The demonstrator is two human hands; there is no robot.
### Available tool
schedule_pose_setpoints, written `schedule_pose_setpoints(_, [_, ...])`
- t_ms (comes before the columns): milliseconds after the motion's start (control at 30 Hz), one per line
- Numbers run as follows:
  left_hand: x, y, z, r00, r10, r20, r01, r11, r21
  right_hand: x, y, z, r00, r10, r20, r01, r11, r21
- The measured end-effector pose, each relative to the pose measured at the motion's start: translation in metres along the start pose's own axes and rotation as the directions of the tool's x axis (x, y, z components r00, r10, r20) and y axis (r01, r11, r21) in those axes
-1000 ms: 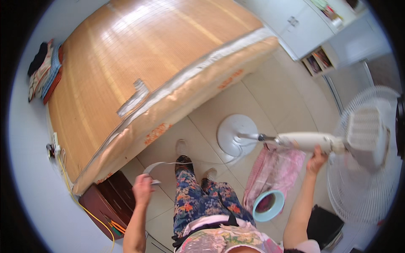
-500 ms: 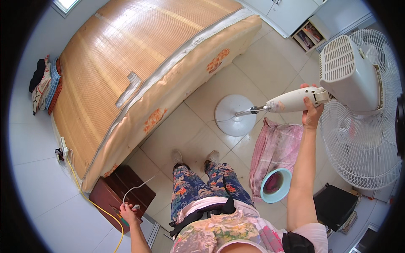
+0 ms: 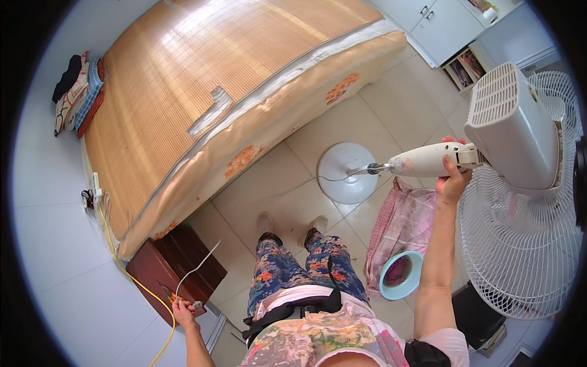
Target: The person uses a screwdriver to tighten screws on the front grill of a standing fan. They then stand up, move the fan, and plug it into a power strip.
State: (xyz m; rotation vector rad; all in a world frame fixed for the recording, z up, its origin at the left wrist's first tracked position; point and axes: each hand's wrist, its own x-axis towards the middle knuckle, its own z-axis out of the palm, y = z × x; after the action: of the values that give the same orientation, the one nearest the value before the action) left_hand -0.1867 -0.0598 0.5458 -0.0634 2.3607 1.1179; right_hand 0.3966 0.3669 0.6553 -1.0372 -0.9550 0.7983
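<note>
On the right stands a white pedestal fan (image 3: 510,128), its pole leading down to a round white base (image 3: 348,173) on the floor. My right hand (image 3: 451,185) is wrapped round the fan's neck, just below the motor housing. The wire-caged head faces right. At the lower left, my left hand (image 3: 184,312) is closed on a white power cord (image 3: 199,264), with a grey plug-like end (image 3: 197,307) beside the fingers. The cord's free length curves up and right. A dark red wooden cabinet (image 3: 183,257) is just beyond that hand.
A bed with a woven mat (image 3: 232,67) fills the upper left. A yellow cable (image 3: 138,282) runs from a white power strip (image 3: 96,183) along the wall. A light-blue basin (image 3: 400,289) stands by a pink checked cloth (image 3: 406,223). Folded fabrics (image 3: 85,98) lie against the wall.
The view has shifted, so the bed and floor appear further right. The fan head sits lower in view. Both hands keep their holds; the cord in my left hand has swung a little.
</note>
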Motion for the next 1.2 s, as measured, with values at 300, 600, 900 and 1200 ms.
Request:
schedule_pose_setpoints(300, [0.033,-0.015,-0.03,0.999,-0.024,0.028,0.023,1.0,0.018,-0.029,0.013,0.088,0.994,0.064,-0.085,-0.053,0.991,0.126])
schedule_pose_setpoints(600, [0.074,-0.023,-0.062,0.995,-0.101,-0.025,0.102,0.994,0.049,-0.051,0.031,0.181,0.995,0.076,-0.066,-0.068,0.991,0.119])
schedule_pose_setpoints(900, [0.104,-0.032,-0.055,0.942,-0.016,0.336,-0.023,0.994,0.111,-0.052,0.051,0.202,0.999,-0.037,0.009,0.038,0.989,-0.144])
schedule_pose_setpoints(1200, [0.066,0.02,-0.08,0.732,0.591,0.338,-0.679,0.591,0.435,-0.195,0.106,0.17,0.973,0.213,-0.092,-0.232,0.883,-0.407])
